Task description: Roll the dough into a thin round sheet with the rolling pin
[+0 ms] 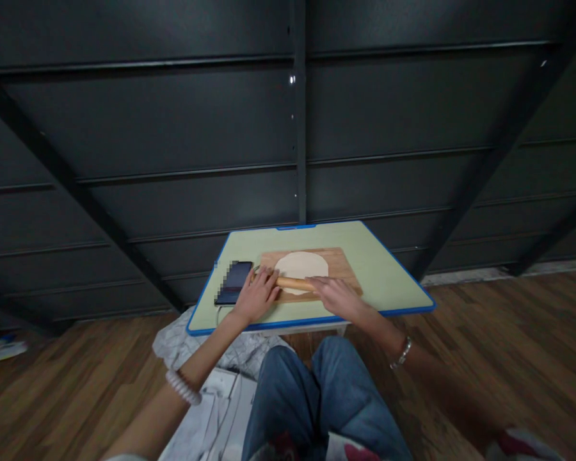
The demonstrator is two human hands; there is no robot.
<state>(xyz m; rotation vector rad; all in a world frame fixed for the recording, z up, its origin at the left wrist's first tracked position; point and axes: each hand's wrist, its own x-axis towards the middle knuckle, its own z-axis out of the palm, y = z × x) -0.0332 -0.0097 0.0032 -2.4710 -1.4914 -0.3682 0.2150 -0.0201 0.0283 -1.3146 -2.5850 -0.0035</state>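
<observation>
head view: both hands (258, 296) (333, 294) flat on rolling pin (295, 283) over dough (301, 266)

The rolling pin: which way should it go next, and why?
Probably a push forward, away from the body. The rolling pin lies across the near edge of the dough, the left hand and right hand flat on its ends, and most of the dough lies beyond it on the wooden board.

We see a green table (388, 269) with a blue rim at 12 o'clock, before a dark panelled wall (173, 128). A phone (234, 283) lies at the table's 9 o'clock. At 7 o'clock, a crumpled white sheet (173, 342) covers the wooden floor (509, 333).
</observation>
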